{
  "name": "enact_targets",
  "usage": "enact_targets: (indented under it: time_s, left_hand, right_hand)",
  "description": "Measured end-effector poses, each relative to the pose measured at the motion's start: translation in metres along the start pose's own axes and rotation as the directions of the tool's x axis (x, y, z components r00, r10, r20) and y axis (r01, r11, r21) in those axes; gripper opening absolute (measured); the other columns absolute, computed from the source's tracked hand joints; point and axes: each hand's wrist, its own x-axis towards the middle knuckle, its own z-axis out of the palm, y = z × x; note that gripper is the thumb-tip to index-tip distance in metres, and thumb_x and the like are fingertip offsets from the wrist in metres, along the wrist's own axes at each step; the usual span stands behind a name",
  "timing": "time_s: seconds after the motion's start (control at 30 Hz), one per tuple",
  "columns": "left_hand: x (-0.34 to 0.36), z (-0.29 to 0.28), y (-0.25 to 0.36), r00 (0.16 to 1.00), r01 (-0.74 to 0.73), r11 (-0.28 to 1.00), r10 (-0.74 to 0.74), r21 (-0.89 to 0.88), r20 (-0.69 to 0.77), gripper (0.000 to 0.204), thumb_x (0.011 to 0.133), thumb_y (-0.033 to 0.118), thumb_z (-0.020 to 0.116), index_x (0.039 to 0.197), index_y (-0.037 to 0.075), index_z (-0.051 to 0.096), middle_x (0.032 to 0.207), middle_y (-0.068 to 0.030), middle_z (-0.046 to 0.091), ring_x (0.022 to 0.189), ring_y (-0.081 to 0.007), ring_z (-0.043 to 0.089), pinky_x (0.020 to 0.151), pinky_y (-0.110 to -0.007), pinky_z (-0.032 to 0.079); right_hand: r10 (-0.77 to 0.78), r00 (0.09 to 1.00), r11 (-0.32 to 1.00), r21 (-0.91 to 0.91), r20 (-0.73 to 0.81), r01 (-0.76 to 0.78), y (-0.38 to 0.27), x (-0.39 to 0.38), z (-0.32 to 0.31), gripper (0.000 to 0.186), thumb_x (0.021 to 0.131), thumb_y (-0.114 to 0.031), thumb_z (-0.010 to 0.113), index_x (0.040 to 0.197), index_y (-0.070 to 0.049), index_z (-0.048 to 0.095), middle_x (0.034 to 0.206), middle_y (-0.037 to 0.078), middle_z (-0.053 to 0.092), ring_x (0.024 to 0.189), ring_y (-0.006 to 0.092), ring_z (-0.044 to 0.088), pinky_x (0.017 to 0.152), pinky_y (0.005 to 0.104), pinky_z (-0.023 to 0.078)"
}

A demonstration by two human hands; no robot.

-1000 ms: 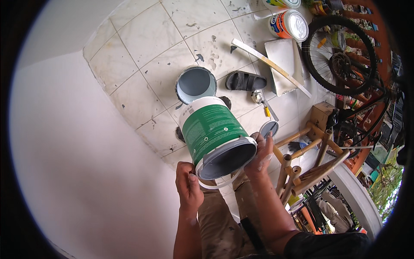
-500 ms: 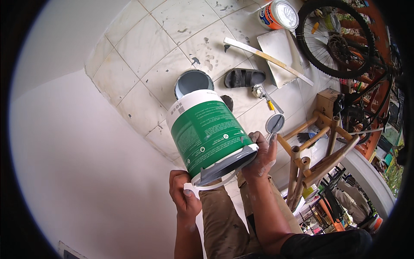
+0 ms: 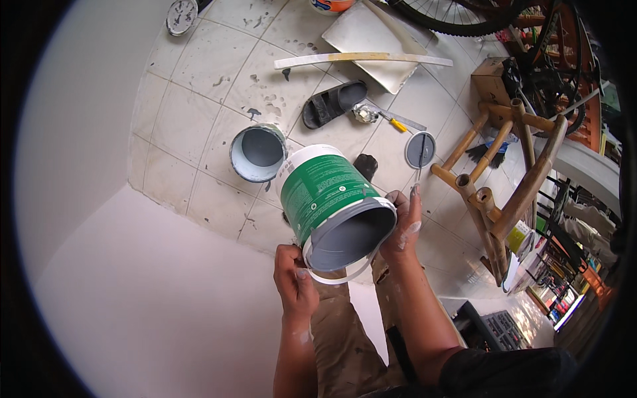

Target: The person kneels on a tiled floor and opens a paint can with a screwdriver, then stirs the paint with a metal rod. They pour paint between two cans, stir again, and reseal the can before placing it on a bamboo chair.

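I hold a white bucket with a green label [image 3: 325, 187] tipped on its side, its opening toward me showing grey paint inside. My left hand [image 3: 295, 282] is closed on its left edge by the hanging white handle, and my right hand [image 3: 403, 229] grips the right edge; both have white smears. Just beyond, a smaller pail [image 3: 259, 152] with grey contents stands on the tiles. A round grey lid [image 3: 420, 147] with a thin stick across it lies near my right hand. A black sandal [image 3: 332, 105] and a yellow-handled tool [image 3: 397, 124] lie farther off.
A white wall [image 3: 133, 292] fills the lower left. On the paint-spotted tiles are a white tray [image 3: 371, 36], a long strip [image 3: 358, 58], a cardboard box [image 3: 490, 83] and a bicycle wheel [image 3: 451, 20]. A bamboo frame [image 3: 504, 199] stands close on my right.
The view has shifted, moving the floor items up and left in the picture. The held bucket's opening has tipped away and back toward me, showing more of its grey inside than half a second ago.
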Motion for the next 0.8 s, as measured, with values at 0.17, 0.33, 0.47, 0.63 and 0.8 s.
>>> enact_targets:
  time_s: [0.17,0.33,0.47,0.63,0.8]
  left_hand:
    - [0.056,0.089,-0.103,0.998,0.011,0.999,-0.008,-0.047,0.068,0.051,0.117,0.049,0.046,0.098,0.003,0.049,0.087,-0.0057,0.045,0.078,-0.0175,0.044,0.069,-0.033,0.037]
    - [0.109,0.17,-0.213,0.984,0.096,0.993,-0.085,-0.064,0.156,0.033,0.119,0.032,0.048,0.097,0.008,0.048,0.081,0.0043,0.04,0.071,-0.0063,0.036,0.063,-0.026,0.032]
    - [0.114,0.207,-0.263,0.967,0.195,0.979,-0.183,-0.055,0.177,0.034,0.121,0.034,0.044,0.099,0.009,0.049,0.081,0.0049,0.045,0.071,-0.0045,0.04,0.062,-0.025,0.034]
    - [0.105,0.221,-0.288,0.932,0.327,0.945,-0.32,-0.017,0.169,0.036,0.122,0.036,0.04,0.103,0.008,0.053,0.085,0.0041,0.05,0.075,-0.0049,0.044,0.065,-0.024,0.037]
    - [0.106,0.216,-0.291,0.908,0.371,0.925,-0.381,0.085,0.174,0.038,0.122,0.038,0.036,0.112,0.007,0.056,0.094,0.0002,0.057,0.083,-0.0083,0.053,0.075,-0.027,0.046]
  right_hand:
    - [-0.001,0.981,1.0,0.02,-0.194,0.005,0.027,0.123,-0.066,0.065,0.108,-0.07,0.05,0.075,-0.016,0.059,0.07,0.0,0.06,0.062,0.0125,0.054,0.061,0.0272,0.046]
    - [0.106,0.931,0.993,0.089,-0.35,-0.08,0.062,0.241,-0.132,0.067,0.107,-0.071,0.053,0.07,-0.015,0.053,0.068,0.0,0.054,0.06,0.0149,0.05,0.061,0.0308,0.048]
    - [0.137,0.942,0.989,-0.01,-0.307,-0.147,0.079,0.289,-0.183,0.077,0.102,-0.076,0.058,0.105,0.001,0.063,0.098,0.009,0.059,0.087,0.0198,0.057,0.079,0.0351,0.054]
    - [0.036,0.939,0.972,-0.204,-0.342,-0.112,0.095,0.314,-0.208,0.075,0.106,-0.076,0.048,0.088,-0.005,0.064,0.079,0.004,0.058,0.069,0.0151,0.054,0.065,0.0304,0.048]
    - [-0.035,0.979,0.891,-0.449,-0.201,-0.061,0.092,0.317,-0.216,0.082,0.109,-0.077,0.039,0.093,-0.001,0.067,0.08,0.005,0.059,0.073,0.0158,0.052,0.07,0.031,0.045]
